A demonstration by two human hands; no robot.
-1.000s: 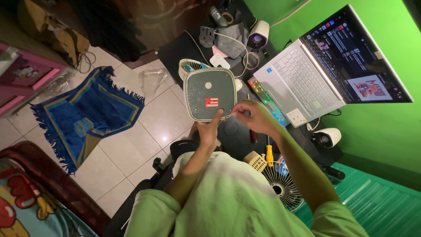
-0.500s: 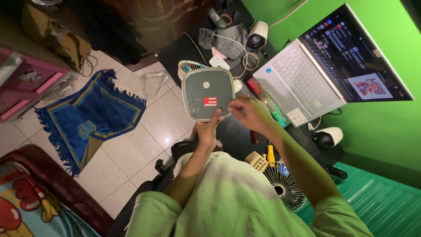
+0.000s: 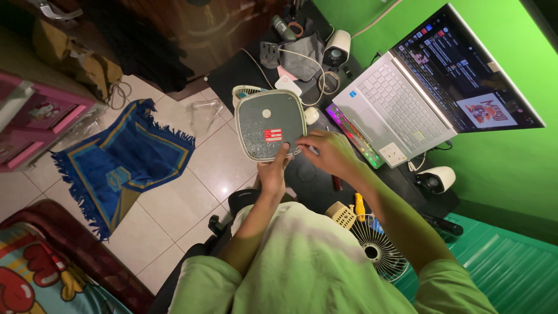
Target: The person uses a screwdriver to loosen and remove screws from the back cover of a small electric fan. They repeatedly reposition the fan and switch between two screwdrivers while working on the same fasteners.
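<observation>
Dim, warm room light with glare on the floor tiles [image 3: 224, 181], a glowing laptop screen [image 3: 465, 75], wide-angle bending at edges

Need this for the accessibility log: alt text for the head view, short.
Seen from above, a seated person's left hand holds up a square grey-green fan base with a red sticker, while the right hand touches its lower right edge. An open laptop sits on the dark desk to the right, a white fan grille by the lap.

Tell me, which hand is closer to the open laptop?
The right hand. It sits at the square fan base's lower right corner, just beside the laptop. The left hand holds the base from below, farther from the laptop.
</observation>
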